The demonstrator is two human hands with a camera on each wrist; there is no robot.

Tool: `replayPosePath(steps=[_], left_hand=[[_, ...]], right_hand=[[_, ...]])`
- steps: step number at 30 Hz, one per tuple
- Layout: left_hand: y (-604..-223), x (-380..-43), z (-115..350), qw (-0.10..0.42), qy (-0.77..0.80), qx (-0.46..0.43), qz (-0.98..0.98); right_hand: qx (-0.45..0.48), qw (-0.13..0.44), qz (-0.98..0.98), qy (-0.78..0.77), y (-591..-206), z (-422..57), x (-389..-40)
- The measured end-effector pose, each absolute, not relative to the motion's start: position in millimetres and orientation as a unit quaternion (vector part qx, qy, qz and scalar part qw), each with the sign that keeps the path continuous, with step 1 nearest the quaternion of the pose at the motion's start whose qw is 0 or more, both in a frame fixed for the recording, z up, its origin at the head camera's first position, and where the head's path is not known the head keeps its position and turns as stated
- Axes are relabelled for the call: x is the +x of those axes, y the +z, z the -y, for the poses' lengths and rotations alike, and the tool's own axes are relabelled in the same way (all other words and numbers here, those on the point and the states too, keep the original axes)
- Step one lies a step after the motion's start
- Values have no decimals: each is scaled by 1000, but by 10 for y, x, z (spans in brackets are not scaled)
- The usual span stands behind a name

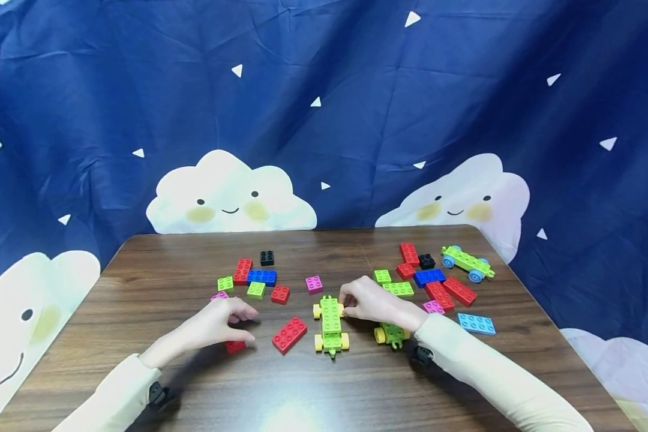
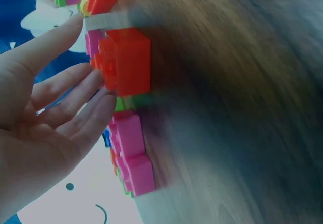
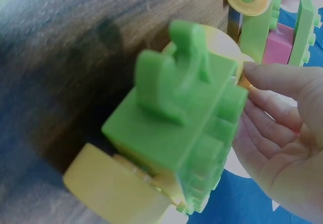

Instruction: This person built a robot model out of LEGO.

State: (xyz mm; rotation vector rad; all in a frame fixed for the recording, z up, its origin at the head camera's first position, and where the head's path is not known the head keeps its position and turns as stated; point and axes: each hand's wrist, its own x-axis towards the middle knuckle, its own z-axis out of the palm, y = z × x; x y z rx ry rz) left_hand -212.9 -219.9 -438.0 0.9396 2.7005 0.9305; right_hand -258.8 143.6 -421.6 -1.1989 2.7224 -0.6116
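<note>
In the middle stands a toy car (image 1: 331, 324), a green base on yellow wheels with a pink brick (image 3: 278, 43) and a green plate (image 3: 304, 30) stacked on it. My right hand (image 1: 375, 300) pinches the car's far right wheel between thumb and fingers. Below that wrist, a second green car base (image 3: 171, 128) with yellow wheels stands close to the camera. My left hand (image 1: 216, 324) hovers with relaxed, spread fingers beside a red brick (image 2: 132, 62), holding nothing. Its fingertips overlap this brick in the left wrist view. A long red brick (image 1: 289, 335) lies between hand and car.
Left at the back lie a black brick (image 1: 267, 258), a blue brick (image 1: 261, 277) and several red and green ones. More bricks crowd the right, with a light blue brick (image 1: 476, 324) and a green car base on blue wheels (image 1: 467, 263). One pink brick (image 1: 314, 284) lies behind the car.
</note>
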Motion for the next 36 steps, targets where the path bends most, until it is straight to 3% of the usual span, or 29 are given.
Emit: replayPosePath(steps=[20,36], left_hand=[[-4286,-2096,2208,47,232,327,-915],[-3948,-2306,1674,47,207,353,-911]], right_hand=[[-399,52,-893,-200,-4209,-1425,-2581],[-396,56,-895,-200,-4228,-1437,-2586]])
